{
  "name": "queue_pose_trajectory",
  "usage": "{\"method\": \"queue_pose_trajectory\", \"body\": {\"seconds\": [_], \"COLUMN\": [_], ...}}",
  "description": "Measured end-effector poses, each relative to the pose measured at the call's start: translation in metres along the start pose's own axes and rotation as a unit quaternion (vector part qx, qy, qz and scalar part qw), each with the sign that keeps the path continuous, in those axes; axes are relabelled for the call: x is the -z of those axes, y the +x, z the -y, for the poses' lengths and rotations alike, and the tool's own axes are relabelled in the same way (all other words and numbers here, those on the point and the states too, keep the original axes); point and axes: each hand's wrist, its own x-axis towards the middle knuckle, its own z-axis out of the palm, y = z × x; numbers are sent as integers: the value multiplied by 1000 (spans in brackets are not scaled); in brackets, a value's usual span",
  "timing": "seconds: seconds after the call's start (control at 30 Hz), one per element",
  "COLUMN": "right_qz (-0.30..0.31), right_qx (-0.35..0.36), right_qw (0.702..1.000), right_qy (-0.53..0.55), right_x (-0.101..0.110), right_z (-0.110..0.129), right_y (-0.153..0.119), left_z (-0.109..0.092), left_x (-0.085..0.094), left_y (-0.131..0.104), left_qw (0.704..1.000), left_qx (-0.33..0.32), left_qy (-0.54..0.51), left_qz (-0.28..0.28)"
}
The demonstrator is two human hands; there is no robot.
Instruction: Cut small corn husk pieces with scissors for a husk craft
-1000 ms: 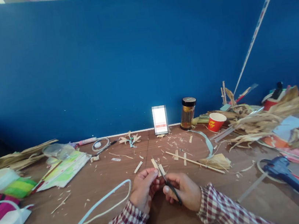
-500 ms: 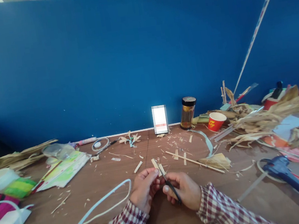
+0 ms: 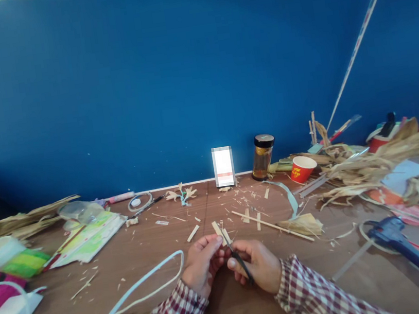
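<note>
Beside the scissors [image 3: 241, 263], gripped by the right hand [image 3: 262, 264], a pale strip [image 3: 216, 228] is pinched in the left hand [image 3: 203, 259], seemingly so it is kept steady near the blades [image 3: 226, 237].

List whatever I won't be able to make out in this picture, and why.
Head view: lower end of the pale strip, hidden by the left hand.
Head view: part of the handles of the scissors, covered by the right hand.
Head view: print on the white block, blurred into pixels.
</note>
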Motion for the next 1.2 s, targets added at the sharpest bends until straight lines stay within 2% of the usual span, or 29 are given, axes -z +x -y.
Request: {"method": "queue_pose_trajectory", "body": {"seconds": [0.63,0.83,0.9,1.07,1.2], "right_qz": [-27,-135,-154,-150,-139], "right_qx": [5,74,93,103,96], "right_qw": [1000,988,984,983,986], "right_qy": [9,-6,-1,5,-12], "right_x": [0,12,16,22,18], "right_z": [2,8,8,8,10], "right_y": [0,5,6,7,7], "left_z": [-1,0,2,5,5], "left_x": [0,2,2,2,3], "left_y": [-2,-1,0,2,2], "left_qw": [1000,991,984,965,964], "left_qx": [-2,-58,-71,-70,-92], "left_qy": [20,116,156,242,240], "left_qz": [10,38,39,67,63]}}
